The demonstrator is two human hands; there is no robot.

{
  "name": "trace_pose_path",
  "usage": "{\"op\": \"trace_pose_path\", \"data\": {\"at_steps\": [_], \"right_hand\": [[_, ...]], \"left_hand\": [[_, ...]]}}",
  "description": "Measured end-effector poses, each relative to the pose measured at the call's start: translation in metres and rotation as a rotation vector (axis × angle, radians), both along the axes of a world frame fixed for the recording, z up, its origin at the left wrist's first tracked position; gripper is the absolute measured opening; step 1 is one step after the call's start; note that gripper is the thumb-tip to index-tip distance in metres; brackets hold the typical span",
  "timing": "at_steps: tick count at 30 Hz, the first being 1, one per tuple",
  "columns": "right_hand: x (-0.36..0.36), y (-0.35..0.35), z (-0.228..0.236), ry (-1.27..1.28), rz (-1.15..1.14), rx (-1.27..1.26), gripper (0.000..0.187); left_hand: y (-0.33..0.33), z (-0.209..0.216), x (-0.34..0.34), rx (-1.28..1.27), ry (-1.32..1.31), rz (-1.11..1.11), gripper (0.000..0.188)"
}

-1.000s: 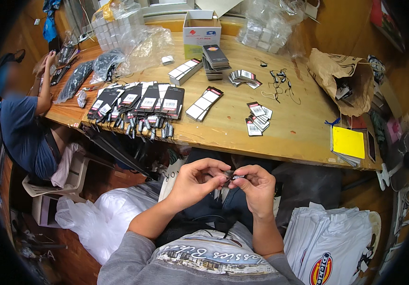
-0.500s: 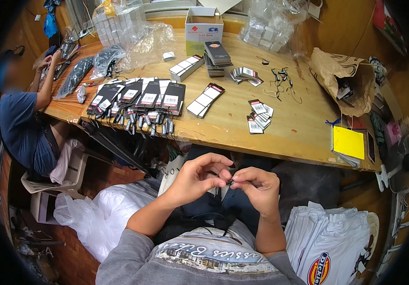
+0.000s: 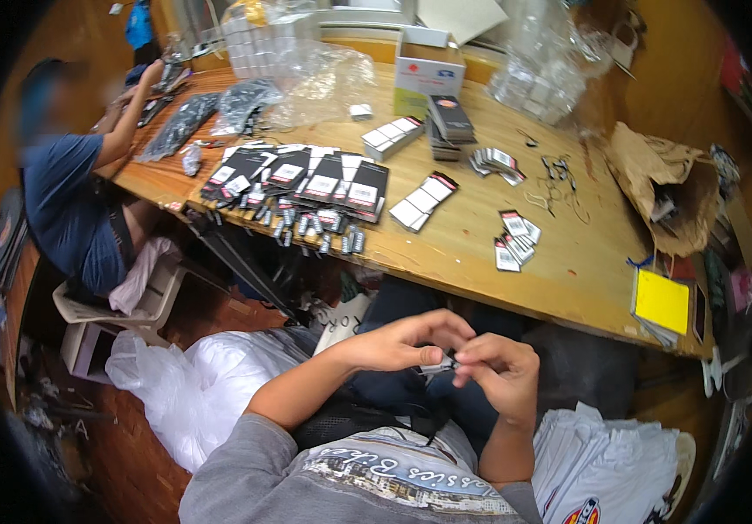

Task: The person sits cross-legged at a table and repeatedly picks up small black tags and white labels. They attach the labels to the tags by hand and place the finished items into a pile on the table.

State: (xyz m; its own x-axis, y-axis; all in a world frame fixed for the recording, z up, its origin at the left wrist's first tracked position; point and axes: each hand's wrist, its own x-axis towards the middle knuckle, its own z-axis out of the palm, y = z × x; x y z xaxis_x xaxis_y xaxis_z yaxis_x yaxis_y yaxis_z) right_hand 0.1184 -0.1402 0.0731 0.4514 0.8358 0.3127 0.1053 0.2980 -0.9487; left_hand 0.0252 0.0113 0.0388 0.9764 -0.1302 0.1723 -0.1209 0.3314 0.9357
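Note:
My left hand and my right hand meet over my lap, in front of the table edge. Between their fingertips is a small dark-and-pale piece, too small and blurred to name. The fingers of both hands are closed round it, the right thumb and forefinger pinching it. Beyond them on the wooden table lies a spread of black hang tags with white labels. Their strings and small grey plastic ends hang toward the near edge.
Stacks of white-labelled tags, dark cards, loose small tags and black strings lie on the table. A paper bag and yellow pad are at right. White folded garments sit beside me; a co-worker sits left.
The whole view has shifted, so the table and its things appear farther right and slightly lower. My hands stay together on the small piece; the right fingers have curled further over it.

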Motion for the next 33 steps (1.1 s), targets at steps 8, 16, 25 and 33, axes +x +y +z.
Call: {"op": "trace_pose_path", "data": {"at_steps": [8, 16, 25, 33], "right_hand": [[-0.006, -0.009, 0.020, -0.229, 0.015, -0.195, 0.015], [-0.035, -0.004, 0.032, -0.704, 0.122, 0.016, 0.024], [-0.041, -0.002, 0.028, -0.699, 0.271, 0.038, 0.020], [-0.034, 0.000, 0.019, -0.694, 0.218, -0.003, 0.018]], "left_hand": [[0.012, 0.001, -0.022, 0.507, -0.233, -0.168, 0.025], [0.009, 0.061, -0.067, 1.285, -0.152, 0.846, 0.027], [0.179, 0.096, -0.093, 0.523, -0.231, 1.756, 0.022], [0.255, 0.029, -0.057, 0.418, 0.245, 1.991, 0.031]]}}
